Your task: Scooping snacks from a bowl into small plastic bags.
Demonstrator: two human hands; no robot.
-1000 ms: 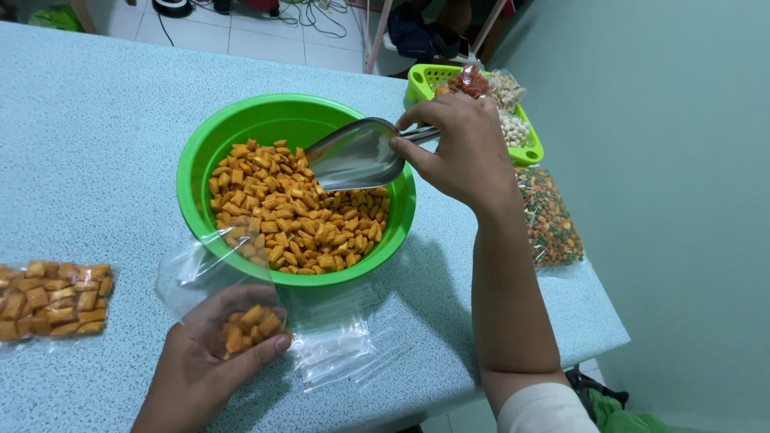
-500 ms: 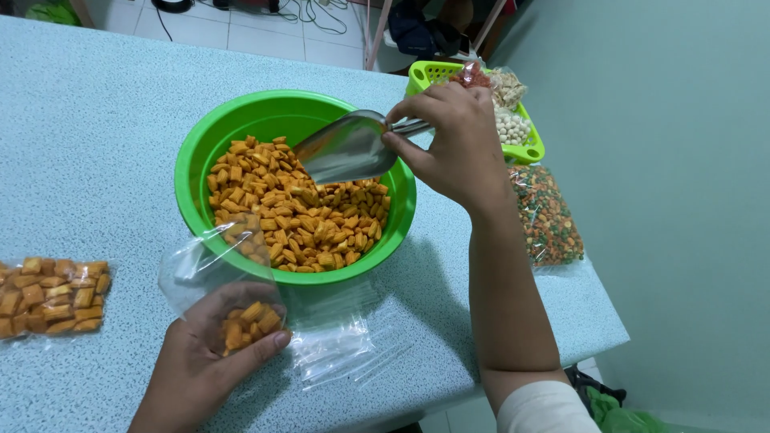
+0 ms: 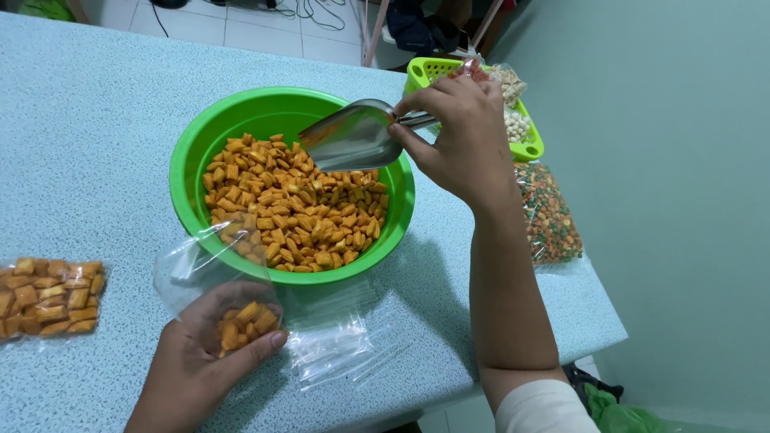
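Right hand (image 3: 457,136) clamped on scoop (image 3: 353,136) over bowl (image 3: 192,160); left hand (image 3: 200,361) closed around part-filled bag (image 3: 216,289) beside rim.

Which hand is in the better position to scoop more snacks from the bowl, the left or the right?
Right. The right hand holds the scoop over the snacks in the bowl. The left hand is busy holding the bag.
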